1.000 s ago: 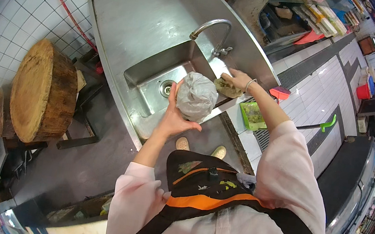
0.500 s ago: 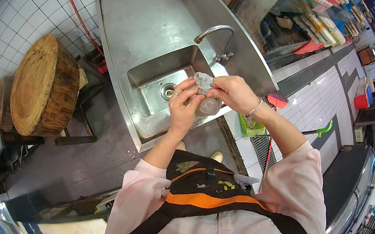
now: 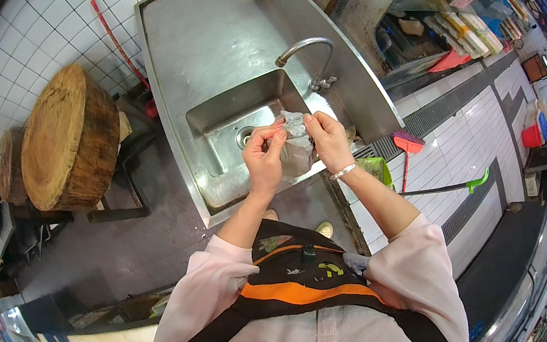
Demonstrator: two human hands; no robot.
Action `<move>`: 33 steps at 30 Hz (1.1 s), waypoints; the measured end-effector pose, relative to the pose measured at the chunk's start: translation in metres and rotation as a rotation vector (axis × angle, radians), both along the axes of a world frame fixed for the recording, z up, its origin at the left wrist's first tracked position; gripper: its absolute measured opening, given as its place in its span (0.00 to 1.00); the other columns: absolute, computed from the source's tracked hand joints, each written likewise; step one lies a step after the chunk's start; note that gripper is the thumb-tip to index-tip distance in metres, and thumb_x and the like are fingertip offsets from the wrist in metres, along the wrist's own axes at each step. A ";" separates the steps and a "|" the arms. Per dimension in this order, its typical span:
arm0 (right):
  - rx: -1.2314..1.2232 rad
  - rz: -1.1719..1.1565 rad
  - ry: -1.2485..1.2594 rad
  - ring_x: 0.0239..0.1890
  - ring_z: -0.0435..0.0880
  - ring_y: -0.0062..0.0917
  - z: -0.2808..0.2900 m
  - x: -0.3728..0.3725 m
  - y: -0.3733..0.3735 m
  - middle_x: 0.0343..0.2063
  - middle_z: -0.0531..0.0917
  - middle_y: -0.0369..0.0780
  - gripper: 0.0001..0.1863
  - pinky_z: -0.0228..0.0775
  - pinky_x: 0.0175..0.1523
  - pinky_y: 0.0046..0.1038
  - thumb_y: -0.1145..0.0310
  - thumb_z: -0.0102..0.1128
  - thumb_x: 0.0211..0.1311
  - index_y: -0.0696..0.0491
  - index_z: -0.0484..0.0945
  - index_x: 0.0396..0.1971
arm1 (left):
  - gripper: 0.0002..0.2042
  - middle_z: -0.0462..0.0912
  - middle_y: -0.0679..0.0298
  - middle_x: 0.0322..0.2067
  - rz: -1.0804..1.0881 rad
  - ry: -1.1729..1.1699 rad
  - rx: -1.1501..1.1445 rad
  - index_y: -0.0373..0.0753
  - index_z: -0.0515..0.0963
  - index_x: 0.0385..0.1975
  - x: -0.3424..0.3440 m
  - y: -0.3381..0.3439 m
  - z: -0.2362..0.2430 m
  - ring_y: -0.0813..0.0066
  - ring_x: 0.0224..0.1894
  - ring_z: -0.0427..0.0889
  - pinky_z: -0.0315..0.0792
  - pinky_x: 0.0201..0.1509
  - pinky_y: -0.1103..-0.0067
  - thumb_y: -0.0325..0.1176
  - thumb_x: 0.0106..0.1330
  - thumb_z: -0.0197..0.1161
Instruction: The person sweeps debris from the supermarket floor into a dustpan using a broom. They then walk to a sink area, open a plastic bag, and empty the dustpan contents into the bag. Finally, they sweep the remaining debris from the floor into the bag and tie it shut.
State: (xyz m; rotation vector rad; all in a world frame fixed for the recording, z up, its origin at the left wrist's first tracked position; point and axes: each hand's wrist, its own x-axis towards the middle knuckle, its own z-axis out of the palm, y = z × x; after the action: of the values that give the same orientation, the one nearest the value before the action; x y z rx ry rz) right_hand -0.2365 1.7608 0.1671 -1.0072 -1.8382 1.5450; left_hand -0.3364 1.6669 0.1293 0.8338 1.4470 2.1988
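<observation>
Head view. Plastic bag [image 3: 298, 155], one, thin, greyish: top between the fingertips, body below them. Left hand [image 3: 264, 159]: thumb and fingers pinching the bag's top. Right hand [image 3: 328, 144]: thumb and forefinger pinching its other side. Sink [image 3: 230, 109]: left of and beneath the fingers. Handling, in judgement: pinch firmly, pull gently, lest plastic tear. Unclear: bag's contents; exact fingertip contact.

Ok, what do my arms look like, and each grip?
Loose, pale pink sleeves end well above the wrists. A silvery bracelet circles the right wrist; the left has none. The left grip and right grip are both ungloved.
</observation>
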 end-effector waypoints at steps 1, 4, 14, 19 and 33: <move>0.076 -0.012 -0.040 0.18 0.62 0.12 0.001 -0.001 0.000 0.14 0.68 0.29 0.19 0.54 0.21 0.21 0.59 0.50 0.65 0.56 0.70 0.18 | 0.04 0.80 0.58 0.35 0.011 -0.002 -0.007 0.31 0.76 0.27 0.001 0.001 0.000 0.72 0.44 0.78 0.69 0.48 0.79 0.25 0.61 0.60; 0.282 -0.086 -0.141 0.15 0.68 0.33 0.015 -0.004 -0.001 0.12 0.71 0.47 0.18 0.61 0.24 0.32 0.62 0.52 0.61 0.61 0.69 0.19 | 0.04 0.77 0.68 0.28 0.063 -0.009 -0.083 0.34 0.76 0.27 0.004 0.005 0.002 0.84 0.33 0.72 0.65 0.38 0.85 0.27 0.61 0.60; 0.830 -0.096 -0.375 0.22 0.74 0.47 0.003 -0.007 0.006 0.19 0.76 0.50 0.14 0.64 0.26 0.40 0.64 0.55 0.59 0.59 0.70 0.20 | 0.05 0.75 0.64 0.30 0.163 -0.020 -0.035 0.34 0.70 0.24 0.009 0.007 0.003 0.81 0.32 0.71 0.66 0.41 0.82 0.24 0.61 0.57; 0.655 -0.088 -0.403 0.23 0.77 0.43 0.002 0.004 0.006 0.19 0.77 0.48 0.12 0.67 0.29 0.39 0.64 0.56 0.57 0.57 0.70 0.23 | 0.07 0.72 0.59 0.37 0.222 -0.019 0.042 0.35 0.62 0.20 0.010 0.012 -0.011 0.72 0.38 0.75 0.67 0.45 0.78 0.18 0.57 0.52; 1.014 0.424 -0.928 0.23 0.81 0.39 0.086 -0.005 0.004 0.18 0.80 0.46 0.26 0.72 0.29 0.38 0.46 0.49 0.56 0.55 0.81 0.18 | 0.29 0.60 0.50 0.61 -0.235 0.520 -0.075 0.33 0.60 0.60 -0.008 -0.016 -0.008 0.55 0.64 0.59 0.56 0.64 0.68 0.31 0.55 0.54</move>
State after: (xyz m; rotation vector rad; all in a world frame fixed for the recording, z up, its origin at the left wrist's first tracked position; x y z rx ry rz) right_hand -0.2414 1.7650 0.2535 -0.8576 -3.0789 0.0240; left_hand -0.3439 1.6508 0.1211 1.5427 1.5411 1.8172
